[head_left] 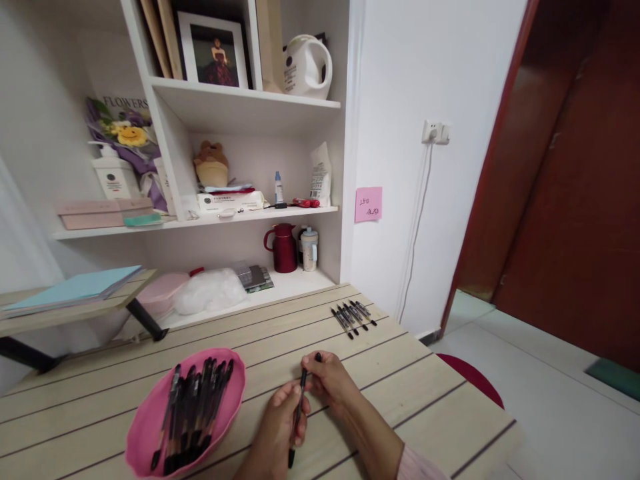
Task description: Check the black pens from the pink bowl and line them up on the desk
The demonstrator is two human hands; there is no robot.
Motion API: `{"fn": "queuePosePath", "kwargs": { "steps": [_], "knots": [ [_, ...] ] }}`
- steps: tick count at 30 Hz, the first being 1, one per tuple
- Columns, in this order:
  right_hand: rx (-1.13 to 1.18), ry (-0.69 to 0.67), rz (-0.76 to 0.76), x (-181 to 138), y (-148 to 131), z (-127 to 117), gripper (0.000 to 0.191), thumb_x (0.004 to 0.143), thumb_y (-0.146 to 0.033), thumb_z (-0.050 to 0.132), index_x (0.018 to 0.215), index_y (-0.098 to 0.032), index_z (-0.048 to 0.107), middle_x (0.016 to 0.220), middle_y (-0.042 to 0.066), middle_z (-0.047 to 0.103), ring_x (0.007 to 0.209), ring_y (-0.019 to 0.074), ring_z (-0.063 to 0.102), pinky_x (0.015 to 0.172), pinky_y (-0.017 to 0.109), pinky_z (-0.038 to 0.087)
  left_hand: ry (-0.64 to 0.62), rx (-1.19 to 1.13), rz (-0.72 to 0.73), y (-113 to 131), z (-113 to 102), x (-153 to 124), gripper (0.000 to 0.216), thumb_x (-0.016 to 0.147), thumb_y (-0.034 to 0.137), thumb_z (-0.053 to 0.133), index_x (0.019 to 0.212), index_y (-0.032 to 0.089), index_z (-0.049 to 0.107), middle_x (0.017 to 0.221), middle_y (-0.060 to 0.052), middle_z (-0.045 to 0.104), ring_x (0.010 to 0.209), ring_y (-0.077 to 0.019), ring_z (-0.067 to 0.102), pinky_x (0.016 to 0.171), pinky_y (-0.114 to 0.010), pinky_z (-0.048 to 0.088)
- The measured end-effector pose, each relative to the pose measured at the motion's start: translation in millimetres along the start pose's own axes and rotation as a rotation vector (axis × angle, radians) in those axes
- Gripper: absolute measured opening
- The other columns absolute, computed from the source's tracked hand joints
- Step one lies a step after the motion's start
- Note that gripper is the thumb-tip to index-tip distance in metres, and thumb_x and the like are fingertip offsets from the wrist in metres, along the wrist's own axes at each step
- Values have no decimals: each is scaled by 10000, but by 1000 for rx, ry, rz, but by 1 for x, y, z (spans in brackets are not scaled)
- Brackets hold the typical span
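My left hand (286,417) is closed around a black pen (299,403), its thumb along the barrel. The pen stands at a slant over the table, with its dark lower end below my fingers. Close beside its upper end, my right hand (330,380) pinches a small black piece that looks like a pen cap (319,357); most of it is hidden by the fingers. To the left, a pink scalloped bowl (137,427) holds many black pens (193,407). Several more pens (353,317) lie side by side in a row near the table's far right edge.
The slatted wooden table (400,393) ends at the right, beside a red round stool (470,377). A small raised stand (143,320) with blue paper is at the left. White shelves behind hold a red jug (284,248) and a cup (309,250).
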State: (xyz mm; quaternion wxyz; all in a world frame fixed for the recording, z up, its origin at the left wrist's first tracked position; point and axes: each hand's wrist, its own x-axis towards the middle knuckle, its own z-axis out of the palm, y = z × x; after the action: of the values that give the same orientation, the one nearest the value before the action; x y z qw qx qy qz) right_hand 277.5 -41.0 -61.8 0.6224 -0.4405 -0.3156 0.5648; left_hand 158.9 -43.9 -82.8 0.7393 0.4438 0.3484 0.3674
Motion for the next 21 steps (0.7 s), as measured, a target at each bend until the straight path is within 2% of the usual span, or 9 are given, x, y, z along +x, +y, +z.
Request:
{"fn": "queuePosePath", "kwargs": {
  "steps": [3, 7, 9, 13, 15, 18, 21],
  "knots": [
    [42, -27, 29, 1, 1, -1, 412, 543, -476, 706, 717, -135, 555, 486, -19, 562, 316, 34, 380, 341, 174, 163, -13, -17, -2, -1, -1, -1, 449, 626, 550, 609, 845, 169, 518, 548, 62, 512, 281, -7, 296, 290, -155, 136],
    [-23, 46, 19, 2, 4, -2, 396, 532, -472, 723, 619, -151, 508, 346, -71, 441, 275, 19, 277, 336, 180, 126, 15, -5, -6, 0, 1, -6, 391, 666, 503, 598, 851, 170, 509, 554, 52, 518, 297, -13, 314, 304, -155, 136],
    [-27, 38, 2, 1, 3, -2, 380, 518, -443, 738, 612, -140, 529, 336, -72, 427, 285, 23, 293, 336, 179, 141, -2, -11, -8, 3, 2, -8, 351, 692, 468, 588, 855, 168, 505, 551, 52, 514, 298, -10, 297, 310, -159, 134],
    [31, -2, -38, -1, -2, 1, 393, 538, -445, 724, 701, -114, 590, 532, 3, 587, 329, 31, 391, 339, 177, 216, -53, -57, 11, 8, 2, -10, 279, 729, 412, 571, 844, 165, 509, 575, 52, 503, 319, -4, 282, 326, -160, 155],
    [56, -15, -43, -3, -3, 3, 409, 565, -473, 703, 743, -124, 587, 643, 25, 627, 333, 20, 390, 331, 173, 204, -47, -70, 14, 10, 2, -11, 261, 732, 396, 574, 837, 164, 514, 588, 51, 503, 325, 0, 279, 328, -159, 158],
    [28, -1, -26, -4, -2, 3, 397, 569, -484, 704, 688, -143, 541, 529, -19, 574, 306, 10, 327, 324, 166, 152, -32, -83, 15, 10, 1, -11, 235, 733, 369, 582, 830, 166, 514, 595, 52, 504, 322, 2, 280, 327, -159, 156],
    [17, -14, -15, -3, 0, 2, 375, 526, -415, 752, 647, -139, 530, 450, -46, 513, 312, 11, 298, 330, 169, 151, -44, -96, -1, 10, 2, -12, 209, 737, 345, 585, 821, 165, 520, 591, 52, 505, 317, 2, 278, 324, -157, 151]
  ]
}}
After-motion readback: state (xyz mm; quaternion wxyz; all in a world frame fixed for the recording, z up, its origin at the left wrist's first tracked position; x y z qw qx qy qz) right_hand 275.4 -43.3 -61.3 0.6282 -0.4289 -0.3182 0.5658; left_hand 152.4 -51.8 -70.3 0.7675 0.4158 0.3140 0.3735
